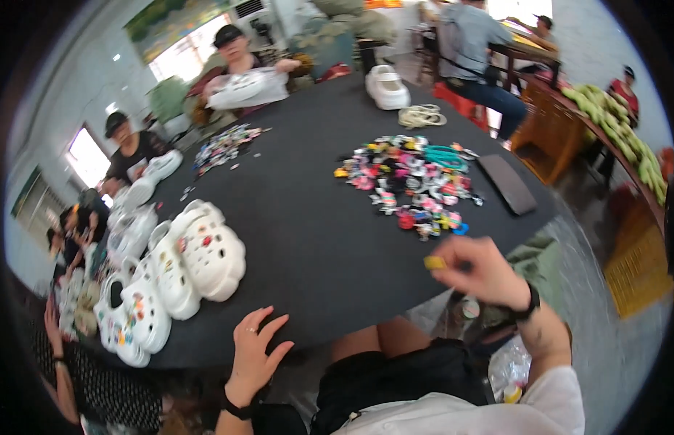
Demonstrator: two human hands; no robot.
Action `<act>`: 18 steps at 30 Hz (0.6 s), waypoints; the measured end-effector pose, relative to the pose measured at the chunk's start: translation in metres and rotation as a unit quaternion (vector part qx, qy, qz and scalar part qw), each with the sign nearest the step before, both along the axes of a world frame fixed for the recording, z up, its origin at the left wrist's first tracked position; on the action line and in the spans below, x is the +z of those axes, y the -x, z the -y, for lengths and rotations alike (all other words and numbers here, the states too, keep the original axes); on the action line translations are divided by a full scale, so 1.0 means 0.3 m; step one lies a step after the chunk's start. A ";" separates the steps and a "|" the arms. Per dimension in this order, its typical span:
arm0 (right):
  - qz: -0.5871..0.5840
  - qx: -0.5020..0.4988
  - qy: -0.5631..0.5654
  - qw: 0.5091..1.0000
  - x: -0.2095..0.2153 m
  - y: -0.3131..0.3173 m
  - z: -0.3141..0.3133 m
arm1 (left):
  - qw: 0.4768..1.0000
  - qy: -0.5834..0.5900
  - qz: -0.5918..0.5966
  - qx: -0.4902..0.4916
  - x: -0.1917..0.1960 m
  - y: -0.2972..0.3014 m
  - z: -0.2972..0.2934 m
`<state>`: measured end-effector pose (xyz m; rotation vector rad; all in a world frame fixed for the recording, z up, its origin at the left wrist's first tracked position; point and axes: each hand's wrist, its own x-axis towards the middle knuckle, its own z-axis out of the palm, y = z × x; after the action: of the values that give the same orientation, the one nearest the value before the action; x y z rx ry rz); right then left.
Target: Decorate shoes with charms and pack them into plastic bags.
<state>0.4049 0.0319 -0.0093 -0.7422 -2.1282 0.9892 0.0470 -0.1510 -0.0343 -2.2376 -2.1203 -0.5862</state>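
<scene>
My left hand (pixel 255 354) is at the near edge of the black table (pixel 300 239), its fingers spread and nothing in them. Between the thumb and fingers of my right hand (pixel 478 270) is a small yellow shoe charm (pixel 434 262), blurred by motion. That hand hovers over the table's near right edge, just short of a heap of colourful shoe charms (pixel 413 181). To the left of my left hand stand several white clogs, one large white clog (pixel 208 250) closest, with a red charm on it. A slimmer white clog (pixel 174 272) touches its side.
Right of the heap lies a dark flat case (pixel 507 184). Beyond it are a coil of cream cord (pixel 422 116) and a white shoe (pixel 387 87). A second charm pile (pixel 224 148) is at far left. Co-workers (pixel 239 58) sit around the table, handling white shoes.
</scene>
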 end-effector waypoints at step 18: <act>0.072 0.062 0.100 0.990 -0.398 -0.345 0.244 | 0.970 -0.225 -0.090 0.011 -0.164 -0.114 -0.056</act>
<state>0.5085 -0.0412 -0.1288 -0.8070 -2.2434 1.2642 0.0813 -0.1343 -0.0835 -1.9320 -1.7134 -0.7439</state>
